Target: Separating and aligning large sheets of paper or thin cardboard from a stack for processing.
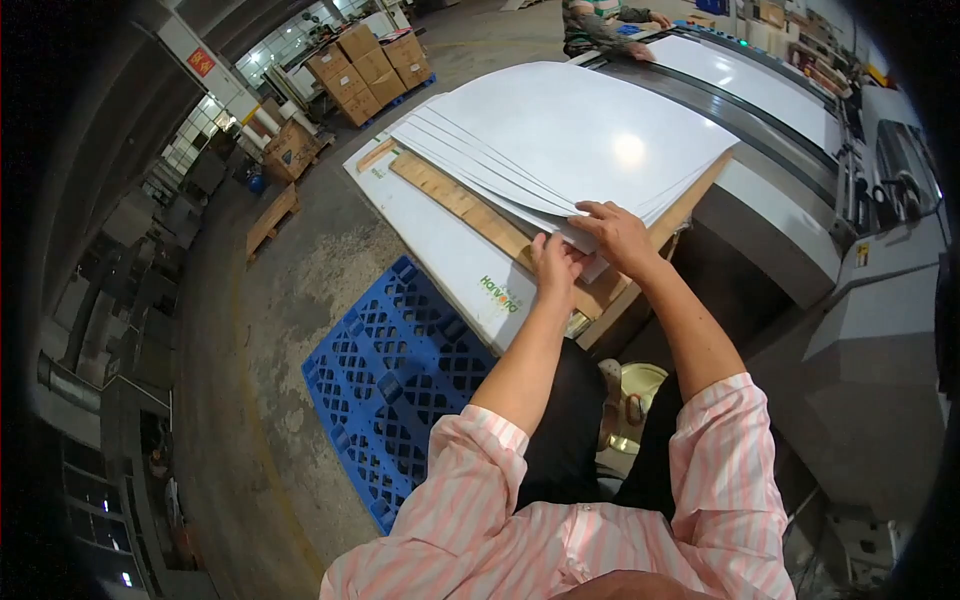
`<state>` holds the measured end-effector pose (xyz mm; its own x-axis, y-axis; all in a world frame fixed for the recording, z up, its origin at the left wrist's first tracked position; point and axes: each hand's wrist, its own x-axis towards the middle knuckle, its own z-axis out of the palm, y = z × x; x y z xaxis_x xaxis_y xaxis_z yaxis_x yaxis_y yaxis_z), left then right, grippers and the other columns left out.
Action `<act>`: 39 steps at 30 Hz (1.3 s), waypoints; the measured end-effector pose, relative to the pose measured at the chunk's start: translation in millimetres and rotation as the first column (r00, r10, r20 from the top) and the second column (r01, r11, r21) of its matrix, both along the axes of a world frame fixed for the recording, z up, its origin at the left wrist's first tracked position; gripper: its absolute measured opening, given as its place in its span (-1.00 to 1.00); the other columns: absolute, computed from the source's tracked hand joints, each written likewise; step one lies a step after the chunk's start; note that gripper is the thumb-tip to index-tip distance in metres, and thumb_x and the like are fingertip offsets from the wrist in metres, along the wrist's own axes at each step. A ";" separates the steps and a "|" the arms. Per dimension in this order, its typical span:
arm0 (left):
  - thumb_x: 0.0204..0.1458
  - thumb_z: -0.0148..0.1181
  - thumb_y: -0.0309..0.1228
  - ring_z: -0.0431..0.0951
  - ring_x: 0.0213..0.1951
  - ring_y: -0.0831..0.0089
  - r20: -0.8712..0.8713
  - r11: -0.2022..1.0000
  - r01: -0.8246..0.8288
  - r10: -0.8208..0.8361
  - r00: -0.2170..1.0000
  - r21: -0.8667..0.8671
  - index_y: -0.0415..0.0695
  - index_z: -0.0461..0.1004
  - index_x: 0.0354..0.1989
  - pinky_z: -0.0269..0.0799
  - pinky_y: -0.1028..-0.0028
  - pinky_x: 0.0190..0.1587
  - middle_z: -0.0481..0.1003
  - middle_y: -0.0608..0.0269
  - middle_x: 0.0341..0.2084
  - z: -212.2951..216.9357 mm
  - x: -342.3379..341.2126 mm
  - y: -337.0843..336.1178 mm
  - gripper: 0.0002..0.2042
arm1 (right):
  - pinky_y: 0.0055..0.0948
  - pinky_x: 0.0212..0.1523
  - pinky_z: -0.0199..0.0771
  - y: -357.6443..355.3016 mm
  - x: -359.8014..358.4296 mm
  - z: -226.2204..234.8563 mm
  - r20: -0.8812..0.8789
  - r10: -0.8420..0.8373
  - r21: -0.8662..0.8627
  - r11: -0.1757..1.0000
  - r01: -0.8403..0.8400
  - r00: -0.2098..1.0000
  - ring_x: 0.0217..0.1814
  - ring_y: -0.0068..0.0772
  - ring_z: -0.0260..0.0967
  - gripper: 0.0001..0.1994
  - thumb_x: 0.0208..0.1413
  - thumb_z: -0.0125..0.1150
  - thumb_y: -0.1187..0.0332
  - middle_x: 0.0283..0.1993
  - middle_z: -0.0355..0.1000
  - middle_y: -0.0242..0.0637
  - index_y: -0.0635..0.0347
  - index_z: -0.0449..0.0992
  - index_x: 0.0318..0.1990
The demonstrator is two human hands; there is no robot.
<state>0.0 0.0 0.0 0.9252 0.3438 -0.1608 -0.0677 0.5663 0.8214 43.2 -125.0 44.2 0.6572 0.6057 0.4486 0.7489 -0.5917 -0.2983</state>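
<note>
Large glossy white sheets (560,120) lie in a stack, their layers fanned slightly apart along the left edge. At the near corner my right hand (620,240) grips the upper sheets, its fingers lying over the edge and its thumb hidden. Just left of it and lower, my left hand (556,268) has its curled fingers on the corner of the sheets, partly under the raised layers. A wooden board (455,200) shows beneath the stack, on top of a white printed panel (425,225).
A blue plastic pallet (390,370) lies on the floor at my left. A grey machine (775,215) stands close on the right, and another person's hand (640,50) rests near its far end. Cardboard boxes (370,70) are stacked at the back left, near a wooden pallet (272,220).
</note>
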 end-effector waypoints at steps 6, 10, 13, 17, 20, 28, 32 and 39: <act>0.11 -0.27 -0.20 0.38 -0.17 0.11 -0.019 0.984 0.072 -0.076 0.997 -0.162 -0.40 0.11 -0.04 0.36 0.21 -0.07 0.29 -0.15 -0.17 9.3 -3.4 -1.0 -0.55 | -0.42 -0.09 0.27 -5.1 2.7 -6.4 0.207 -0.064 -0.045 0.996 0.074 0.976 -0.07 -0.28 0.25 -0.73 -0.32 0.14 0.45 -0.02 0.32 -0.35 -0.01 0.55 -0.34; 0.11 -0.25 -0.20 0.39 -0.20 0.15 -0.003 0.978 0.074 -0.076 0.997 -0.196 -0.38 0.13 -0.06 0.38 0.24 -0.11 0.33 -0.08 -0.23 3.5 0.6 1.4 -0.57 | -0.29 -0.13 0.25 2.2 -5.5 -4.9 0.146 -0.189 0.012 0.982 0.189 0.971 -0.09 -0.27 0.25 -0.81 -0.21 0.13 0.27 -0.07 0.34 -0.32 0.05 0.56 -0.39; 0.11 -0.23 -0.20 0.40 -0.24 0.24 0.004 0.980 0.061 -0.061 0.998 -0.188 -0.32 0.18 -0.14 0.40 0.29 -0.18 0.35 0.00 -0.29 -2.6 2.1 7.2 -0.63 | -0.24 -0.16 0.23 7.4 -12.6 8.6 0.050 -0.223 -0.047 0.973 0.225 0.974 -0.12 -0.25 0.26 -0.76 -0.16 0.09 0.15 -0.16 0.37 -0.30 0.08 0.56 -0.42; 0.10 -0.20 -0.24 0.42 -0.30 0.34 0.011 0.982 0.088 -0.087 0.996 -0.169 -0.22 0.24 -0.25 0.41 0.35 -0.26 0.39 0.10 -0.36 -2.5 2.5 4.7 -0.73 | -0.24 -0.21 0.20 9.6 -11.3 9.2 -0.004 -0.259 -0.085 0.962 0.258 0.966 -0.19 -0.23 0.29 -0.72 -0.15 0.05 0.12 -0.32 0.41 -0.29 0.12 0.56 -0.50; 0.07 -0.14 -0.33 0.44 -0.33 0.38 0.046 0.990 0.095 -0.091 0.995 -0.100 -0.20 0.28 -0.30 0.43 0.38 -0.29 0.40 0.16 -0.38 -3.0 2.0 7.1 -0.82 | -0.22 -0.21 0.20 17.2 -12.3 14.7 -0.006 -0.309 -0.082 0.948 0.308 0.951 -0.23 -0.22 0.30 -0.71 -0.16 0.03 0.14 -0.38 0.42 -0.28 0.16 0.55 -0.54; 0.00 -0.09 -0.50 0.46 -0.35 0.39 0.053 0.994 0.109 -0.108 0.993 -0.017 -0.25 0.31 -0.26 0.45 0.39 -0.27 0.41 0.20 -0.40 -3.1 1.6 6.2 -0.86 | -0.16 -0.23 0.22 18.9 -7.1 23.1 -0.166 -0.358 -0.025 0.933 0.359 0.919 -0.26 -0.16 0.32 -0.73 -0.19 0.01 0.19 -0.40 0.43 -0.18 0.16 0.56 -0.55; -0.01 -0.08 -0.50 0.45 -0.35 0.37 0.005 0.998 0.063 -0.063 0.998 0.027 -0.25 0.32 -0.24 0.45 0.38 -0.28 0.40 0.19 -0.40 -3.7 4.0 0.3 -0.83 | -0.14 -0.20 0.23 15.6 -2.4 21.4 -0.425 -0.359 -0.042 0.925 0.378 0.831 -0.24 -0.12 0.32 -0.73 -0.19 0.00 0.19 -0.40 0.44 -0.14 0.15 0.56 -0.53; -0.03 -0.04 -0.51 0.46 -0.37 0.38 0.049 0.992 0.125 -0.124 0.991 -0.011 -0.29 0.34 -0.31 0.46 0.37 -0.32 0.39 0.17 -0.46 0.9 1.7 4.7 -0.86 | -0.35 -0.19 0.29 8.9 0.8 14.4 0.354 -0.374 0.184 0.927 0.328 0.857 -0.21 -0.25 0.33 -0.77 -0.13 0.12 0.18 -0.30 0.44 -0.28 0.13 0.56 -0.52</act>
